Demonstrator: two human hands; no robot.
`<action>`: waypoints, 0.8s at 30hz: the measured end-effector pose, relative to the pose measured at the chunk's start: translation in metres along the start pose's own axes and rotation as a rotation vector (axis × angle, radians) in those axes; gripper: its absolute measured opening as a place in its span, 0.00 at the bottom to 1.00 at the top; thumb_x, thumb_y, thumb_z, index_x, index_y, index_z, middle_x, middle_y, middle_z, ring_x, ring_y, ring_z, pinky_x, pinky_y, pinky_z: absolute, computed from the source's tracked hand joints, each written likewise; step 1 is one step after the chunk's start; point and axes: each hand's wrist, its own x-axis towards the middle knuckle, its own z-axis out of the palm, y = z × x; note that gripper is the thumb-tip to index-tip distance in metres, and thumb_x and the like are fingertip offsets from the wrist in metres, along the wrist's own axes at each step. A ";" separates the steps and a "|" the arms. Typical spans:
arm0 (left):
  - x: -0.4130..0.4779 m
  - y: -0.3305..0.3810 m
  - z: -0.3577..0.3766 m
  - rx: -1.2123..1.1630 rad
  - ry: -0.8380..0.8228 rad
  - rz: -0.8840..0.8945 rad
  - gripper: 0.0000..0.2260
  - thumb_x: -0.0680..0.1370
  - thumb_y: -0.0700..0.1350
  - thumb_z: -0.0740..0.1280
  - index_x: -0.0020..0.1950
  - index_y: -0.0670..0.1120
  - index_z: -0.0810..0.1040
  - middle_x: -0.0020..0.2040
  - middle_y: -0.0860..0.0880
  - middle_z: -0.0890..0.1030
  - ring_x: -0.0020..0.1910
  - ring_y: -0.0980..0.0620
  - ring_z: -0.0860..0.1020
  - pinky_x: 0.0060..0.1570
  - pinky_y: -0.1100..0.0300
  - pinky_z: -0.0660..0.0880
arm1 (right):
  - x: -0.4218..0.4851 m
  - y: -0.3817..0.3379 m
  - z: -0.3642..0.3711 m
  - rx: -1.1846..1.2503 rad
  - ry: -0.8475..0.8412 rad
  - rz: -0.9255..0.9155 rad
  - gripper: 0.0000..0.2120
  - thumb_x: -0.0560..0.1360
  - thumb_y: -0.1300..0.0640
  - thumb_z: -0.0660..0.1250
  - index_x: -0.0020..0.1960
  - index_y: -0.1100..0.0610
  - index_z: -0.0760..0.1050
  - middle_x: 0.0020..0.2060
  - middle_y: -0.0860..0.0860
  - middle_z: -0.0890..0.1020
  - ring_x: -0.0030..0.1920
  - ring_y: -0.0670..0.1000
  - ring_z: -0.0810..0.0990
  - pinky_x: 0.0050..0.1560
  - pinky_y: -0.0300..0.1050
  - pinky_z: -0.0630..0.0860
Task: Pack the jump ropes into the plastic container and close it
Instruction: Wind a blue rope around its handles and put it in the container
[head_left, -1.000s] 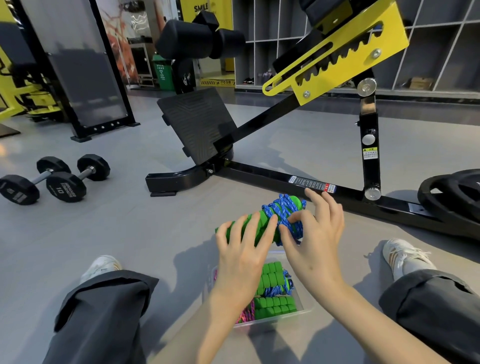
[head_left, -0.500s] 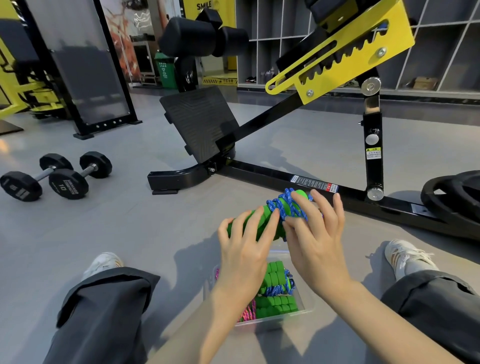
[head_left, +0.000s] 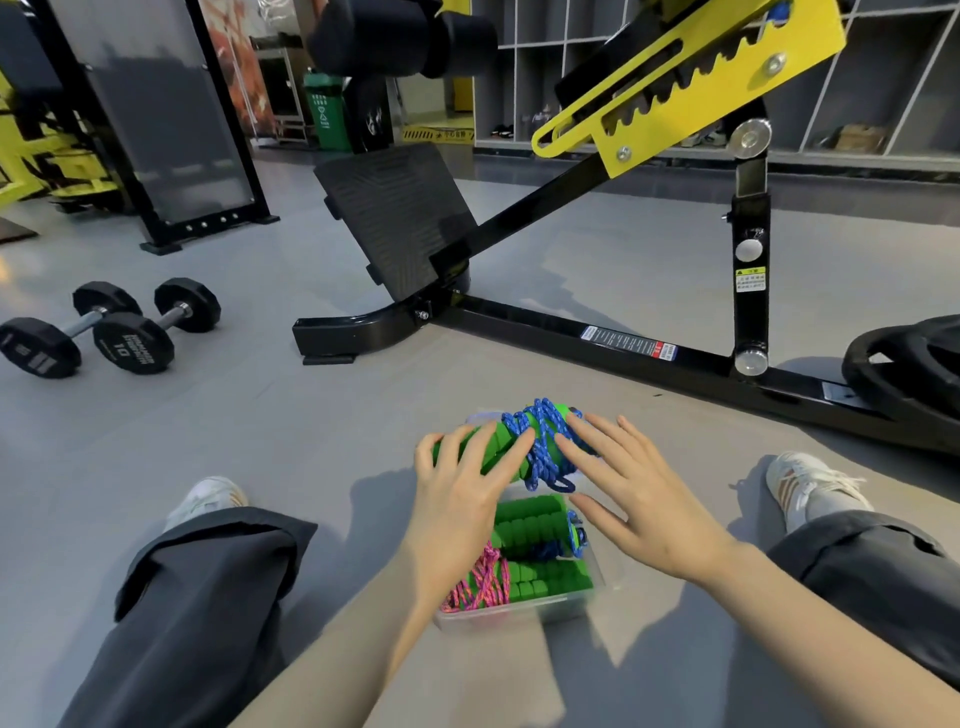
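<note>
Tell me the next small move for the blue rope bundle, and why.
Probably lower the jump rope into the container, which lies open just below: the left hand grips it and the right hand rests flat against it.

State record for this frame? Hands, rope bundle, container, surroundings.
left hand: grips the green handles of the jump rope bundle
right hand: fingers straight, fingertips on the bundle's blue cord
bundle position: over the container's far end
plastic container: no lid on; holds packed ropes with green handles, pink and blue cord
floor: two dumbbells at left, bench frame ahead
</note>
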 end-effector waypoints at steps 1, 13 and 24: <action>-0.003 -0.003 0.004 -0.007 -0.032 0.000 0.41 0.59 0.31 0.76 0.68 0.52 0.68 0.58 0.45 0.78 0.55 0.45 0.70 0.54 0.49 0.64 | -0.004 0.003 0.004 0.010 -0.048 0.016 0.26 0.79 0.46 0.56 0.74 0.53 0.60 0.73 0.54 0.63 0.73 0.53 0.59 0.72 0.51 0.54; -0.059 0.011 0.075 0.004 -0.535 0.165 0.47 0.50 0.47 0.82 0.66 0.57 0.66 0.50 0.51 0.82 0.45 0.49 0.78 0.46 0.52 0.77 | -0.068 0.007 0.061 0.040 -0.407 -0.023 0.24 0.81 0.44 0.43 0.71 0.52 0.63 0.67 0.50 0.74 0.61 0.48 0.77 0.59 0.42 0.75; -0.053 0.006 0.087 -0.182 -0.707 -0.028 0.30 0.81 0.50 0.61 0.77 0.61 0.48 0.74 0.51 0.63 0.71 0.49 0.60 0.70 0.54 0.52 | -0.066 0.011 0.083 0.236 -0.541 0.107 0.38 0.71 0.31 0.33 0.76 0.45 0.51 0.76 0.48 0.53 0.73 0.49 0.61 0.70 0.41 0.59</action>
